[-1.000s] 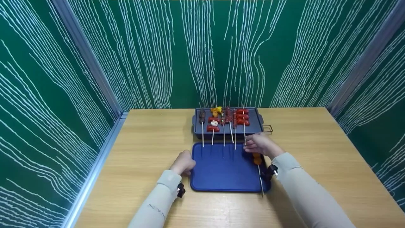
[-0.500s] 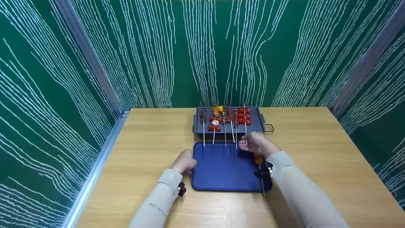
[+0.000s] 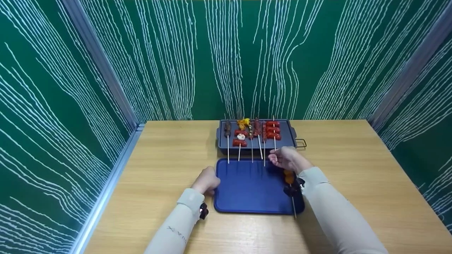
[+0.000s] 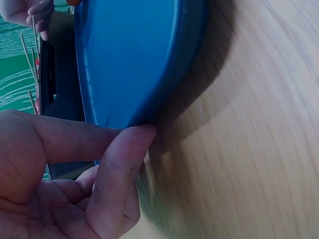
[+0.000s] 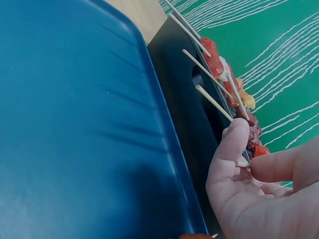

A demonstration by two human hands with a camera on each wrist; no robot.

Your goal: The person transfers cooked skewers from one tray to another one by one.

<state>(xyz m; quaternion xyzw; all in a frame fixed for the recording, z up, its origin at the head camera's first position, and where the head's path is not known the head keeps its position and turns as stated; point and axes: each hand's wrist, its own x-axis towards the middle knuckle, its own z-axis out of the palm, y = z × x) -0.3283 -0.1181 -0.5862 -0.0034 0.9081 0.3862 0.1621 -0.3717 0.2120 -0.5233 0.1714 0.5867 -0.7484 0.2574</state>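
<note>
My left hand pinches the left rim of a blue tray between thumb and fingers; the left wrist view shows the thumb over the tray's edge. My right hand is at the tray's far right corner. In the right wrist view, its thumb and fingers pinch the stick end of a skewer of red sausage pieces. That skewer's food lies on the right part of a dark grill pan. An orange skewer lies along the tray's right side, partly covered by my right wrist.
Several other skewers lie side by side on the pan, including a dark brown one and one with a white slice, their sticks reaching toward the tray. A wire handle juts from the pan's right side. A green patterned wall stands behind the wooden table.
My right hand has shifted slightly left and its fingers have moved at the stick end. The left hand keeps its hold on the tray; the skewers on the pan stay put.
</note>
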